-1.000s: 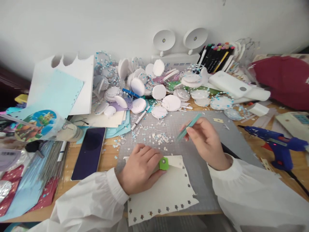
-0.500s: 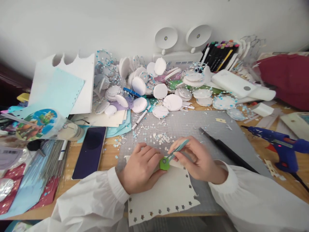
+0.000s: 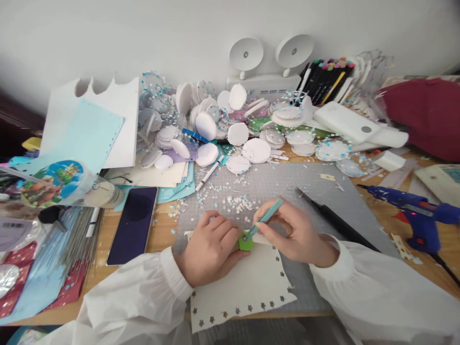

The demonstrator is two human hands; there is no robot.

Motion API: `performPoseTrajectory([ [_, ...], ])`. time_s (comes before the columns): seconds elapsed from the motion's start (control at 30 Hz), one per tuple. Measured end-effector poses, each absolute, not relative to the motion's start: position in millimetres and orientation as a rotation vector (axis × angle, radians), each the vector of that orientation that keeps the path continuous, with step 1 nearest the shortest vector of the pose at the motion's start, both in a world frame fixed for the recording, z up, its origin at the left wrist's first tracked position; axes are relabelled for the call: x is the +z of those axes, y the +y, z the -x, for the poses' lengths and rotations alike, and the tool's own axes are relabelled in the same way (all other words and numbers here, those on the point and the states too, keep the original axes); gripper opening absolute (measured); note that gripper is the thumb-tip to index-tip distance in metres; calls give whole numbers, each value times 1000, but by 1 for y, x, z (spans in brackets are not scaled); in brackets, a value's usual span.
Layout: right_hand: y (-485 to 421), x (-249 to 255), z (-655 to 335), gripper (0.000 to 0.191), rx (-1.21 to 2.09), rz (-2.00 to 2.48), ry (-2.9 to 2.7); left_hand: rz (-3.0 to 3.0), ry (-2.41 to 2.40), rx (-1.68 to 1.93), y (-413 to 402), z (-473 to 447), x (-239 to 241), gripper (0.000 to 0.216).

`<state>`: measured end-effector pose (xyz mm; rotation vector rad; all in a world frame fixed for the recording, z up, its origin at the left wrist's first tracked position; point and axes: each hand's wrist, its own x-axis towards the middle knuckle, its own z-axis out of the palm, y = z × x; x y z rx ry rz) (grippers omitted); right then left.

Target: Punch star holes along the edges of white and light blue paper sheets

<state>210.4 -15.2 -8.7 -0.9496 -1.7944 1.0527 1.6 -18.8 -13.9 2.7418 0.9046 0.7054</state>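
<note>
Left hand (image 3: 212, 247) pinches a green punch (image 3: 245, 242) on white paper (image 3: 247, 287); right hand (image 3: 293, 235), grip pressed around teal tweezers (image 3: 265, 219), tips touching the punch; grey mat (image 3: 287, 187) beneath.

Left sleeve (image 3: 136, 297), near left: white, thin fabric, loose and billowing, heavily creased, gathered into a snug ruched cuff at the wrist.
Right sleeve (image 3: 381, 297), near right: same white fabric, full and puffed, soft folds running to a matching gathered cuff.
Left grip (image 3: 212, 247) and right grip (image 3: 296, 235): bare hands; fingernails on the right grip short.
</note>
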Motion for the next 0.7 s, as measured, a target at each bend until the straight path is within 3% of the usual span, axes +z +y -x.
performPoseTrajectory([
  [0.3, -17, -8, -209, 15, 957, 973, -1837, -2806, 905, 775, -19, -4, -14, 21],
  [0.7, -16, -12, -204, 5, 1217, 1049, -1634, -2797, 925, 752, -20, -4, -13, 20],
])
